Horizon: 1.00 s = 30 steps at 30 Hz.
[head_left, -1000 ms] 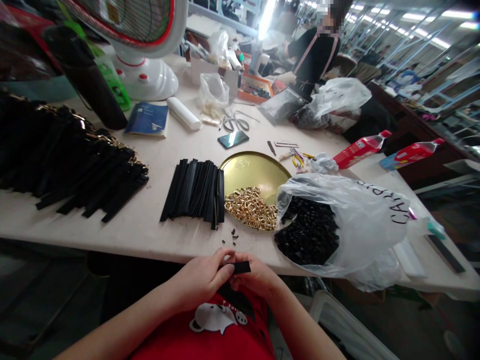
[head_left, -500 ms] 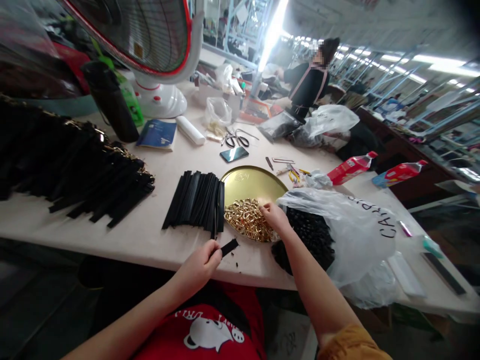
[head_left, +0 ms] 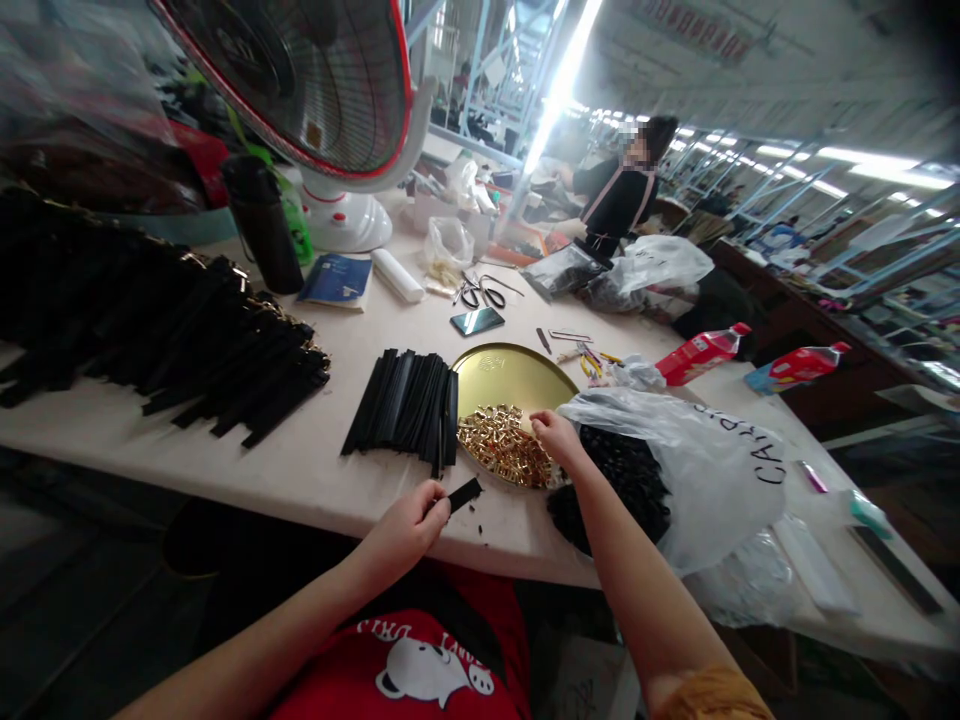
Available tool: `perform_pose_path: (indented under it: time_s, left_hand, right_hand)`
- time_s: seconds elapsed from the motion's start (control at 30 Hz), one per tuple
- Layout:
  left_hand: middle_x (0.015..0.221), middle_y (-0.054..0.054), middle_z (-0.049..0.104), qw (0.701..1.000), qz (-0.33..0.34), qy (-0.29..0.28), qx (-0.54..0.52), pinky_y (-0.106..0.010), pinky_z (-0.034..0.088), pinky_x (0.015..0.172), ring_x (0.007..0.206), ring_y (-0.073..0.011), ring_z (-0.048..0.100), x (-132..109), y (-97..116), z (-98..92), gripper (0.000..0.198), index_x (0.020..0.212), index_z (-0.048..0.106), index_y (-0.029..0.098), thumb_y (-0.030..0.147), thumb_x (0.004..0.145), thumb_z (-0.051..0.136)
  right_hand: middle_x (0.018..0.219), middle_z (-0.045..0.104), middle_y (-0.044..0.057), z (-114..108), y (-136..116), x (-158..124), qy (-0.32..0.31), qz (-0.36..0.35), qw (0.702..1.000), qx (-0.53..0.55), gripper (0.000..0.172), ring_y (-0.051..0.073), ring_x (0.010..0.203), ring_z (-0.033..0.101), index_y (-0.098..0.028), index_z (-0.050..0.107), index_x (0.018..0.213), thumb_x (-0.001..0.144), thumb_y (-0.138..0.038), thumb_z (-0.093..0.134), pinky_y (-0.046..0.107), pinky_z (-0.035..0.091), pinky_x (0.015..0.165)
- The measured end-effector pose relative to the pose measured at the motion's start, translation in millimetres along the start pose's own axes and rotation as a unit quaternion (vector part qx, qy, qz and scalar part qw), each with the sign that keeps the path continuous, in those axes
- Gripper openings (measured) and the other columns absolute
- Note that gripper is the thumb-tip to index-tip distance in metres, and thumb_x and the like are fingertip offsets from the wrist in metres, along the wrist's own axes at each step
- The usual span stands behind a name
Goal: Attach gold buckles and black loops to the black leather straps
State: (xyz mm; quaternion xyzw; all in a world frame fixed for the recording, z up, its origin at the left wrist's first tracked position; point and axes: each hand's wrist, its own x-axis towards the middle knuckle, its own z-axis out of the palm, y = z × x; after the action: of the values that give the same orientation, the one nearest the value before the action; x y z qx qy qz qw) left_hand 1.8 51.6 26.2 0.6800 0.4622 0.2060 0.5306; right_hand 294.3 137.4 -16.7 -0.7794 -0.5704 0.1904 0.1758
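My left hand pinches a short black strap near the table's front edge, its free end pointing right. At the right side of a heap of small gold metal fittings, my right hand has its fingertips pressed together; whatever they may hold is too small to make out. The fittings lie in a round gold tray. Left of the tray is a row of black straps laid side by side. Small black pieces spill from a clear plastic bag beside my right forearm.
A large pile of black straps with gold ends covers the table's left. Behind stand a fan, a dark bottle, a blue booklet and a phone. Pliers and red-labelled bottles lie right. A person stands beyond.
The view has swung slightly, so the scene sits a little lower and further right. My left hand still holds the strap, and my right hand stays at the gold fittings.
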Motion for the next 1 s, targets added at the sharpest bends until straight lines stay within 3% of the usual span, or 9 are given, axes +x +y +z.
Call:
perform_pose_path:
  time_s: [0.13, 0.23, 0.4, 0.5, 0.6, 0.67, 0.73, 0.8, 1.0]
  left_hand:
    - [0.064, 0.003, 0.047, 1.0, 0.004, -0.002, 0.003, -0.024, 0.034, 0.059, 0.064, -0.0136, 0.046, -2.9, 0.2, 2.1, 0.025, 0.078, 0.049, 0.017, 0.035, 0.083, 0.034]
    - [0.065, 0.002, 0.047, 1.0, -0.007, -0.003, 0.009, -0.024, 0.035, 0.06, 0.065, -0.0137, 0.046, -5.9, -2.6, 2.1, 0.024, 0.077, 0.048, 0.016, 0.035, 0.083, 0.034]
    - [0.065, 0.002, 0.048, 1.0, -0.017, 0.005, 0.006, -0.024, 0.036, 0.06, 0.066, -0.0136, 0.047, -6.6, -8.7, -0.4, 0.027, 0.078, 0.05, 0.016, 0.035, 0.084, 0.033]
    - [0.069, 0.001, 0.053, 1.0, -0.007, 0.006, -0.014, -0.024, 0.037, 0.062, 0.068, -0.0137, 0.049, -0.2, -10.9, -3.0, 0.03, 0.082, 0.053, 0.015, 0.039, 0.084, 0.035]
    - [0.076, -0.001, 0.058, 0.999, 0.001, 0.022, -0.044, -0.025, 0.04, 0.065, 0.071, -0.0149, 0.052, 11.2, -7.4, -5.7, 0.033, 0.09, 0.055, 0.014, 0.044, 0.08, 0.043]
    - [0.081, -0.002, 0.061, 0.997, 0.005, 0.043, -0.062, -0.026, 0.042, 0.067, 0.074, -0.0158, 0.054, 19.5, -2.1, -6.8, 0.034, 0.093, 0.055, 0.015, 0.045, 0.078, 0.047]
    - [0.082, -0.003, 0.061, 0.995, 0.01, 0.059, -0.079, -0.025, 0.042, 0.067, 0.075, -0.0157, 0.054, 26.7, 3.2, -6.7, 0.034, 0.092, 0.055, 0.015, 0.045, 0.078, 0.048]
    - [0.079, -0.002, 0.061, 0.994, 0.015, 0.068, -0.08, -0.024, 0.042, 0.064, 0.072, -0.0147, 0.054, 31.8, 6.1, -5.8, 0.033, 0.089, 0.055, 0.014, 0.044, 0.077, 0.049]
    - [0.068, 0.0, 0.06, 0.997, 0.002, 0.076, 0.003, -0.022, 0.039, 0.057, 0.062, -0.0129, 0.052, 32.0, -0.1, -4.6, 0.025, 0.083, 0.059, 0.013, 0.034, 0.073, 0.052]
  right_hand:
    - [0.08, 0.067, 0.005, 7.1, -16.6, 6.0, -0.018, 0.007, 1.0, -0.013, 0.019, 0.017, 0.073, 0.058, -0.017, 0.065, 0.085, 0.072, -0.029, 0.056, 0.024, 0.039, 0.064]
    - [0.076, 0.066, 0.005, 13.6, -26.7, 10.3, -0.016, 0.013, 1.0, -0.01, 0.01, 0.017, 0.073, 0.057, -0.017, 0.064, 0.074, 0.067, -0.022, 0.06, 0.025, 0.037, 0.064]
    - [0.07, 0.063, 0.005, 9.3, -30.1, 11.5, -0.006, 0.012, 0.998, 0.058, 0.007, 0.017, 0.072, 0.056, -0.015, 0.062, 0.069, 0.064, -0.02, 0.06, 0.027, 0.037, 0.066]
    - [0.071, 0.061, 0.004, 1.4, -33.1, -3.6, -0.009, 0.005, 0.991, 0.136, 0.015, 0.016, 0.069, 0.055, -0.015, 0.06, 0.075, 0.069, -0.028, 0.056, 0.027, 0.039, 0.064]
    - [0.07, 0.06, 0.001, 0.1, -45.8, -37.2, -0.045, -0.004, 0.973, 0.225, 0.025, 0.013, 0.061, 0.053, -0.016, 0.056, 0.084, 0.074, -0.038, 0.052, 0.026, 0.042, 0.06]
    - [0.069, 0.059, -0.001, 4.7, -59.2, -65.0, -0.088, -0.007, 0.947, 0.309, 0.027, 0.011, 0.059, 0.052, -0.018, 0.055, 0.086, 0.073, -0.043, 0.054, 0.026, 0.043, 0.06]
    - [0.07, 0.058, -0.002, 12.3, -73.2, -90.1, -0.159, 0.025, 0.861, 0.483, 0.026, 0.01, 0.06, 0.052, -0.019, 0.055, 0.082, 0.069, -0.041, 0.063, 0.026, 0.043, 0.062]
    - [0.07, 0.059, -0.002, 20.7, -84.6, -108.2, -0.201, 0.059, 0.79, 0.576, 0.025, 0.009, 0.06, 0.052, -0.019, 0.057, 0.079, 0.066, -0.037, 0.068, 0.025, 0.043, 0.062]
    - [0.071, 0.059, -0.001, 32.1, -97.4, -126.3, -0.238, 0.093, 0.729, 0.634, 0.024, 0.009, 0.059, 0.052, -0.018, 0.059, 0.082, 0.066, -0.033, 0.069, 0.026, 0.042, 0.061]
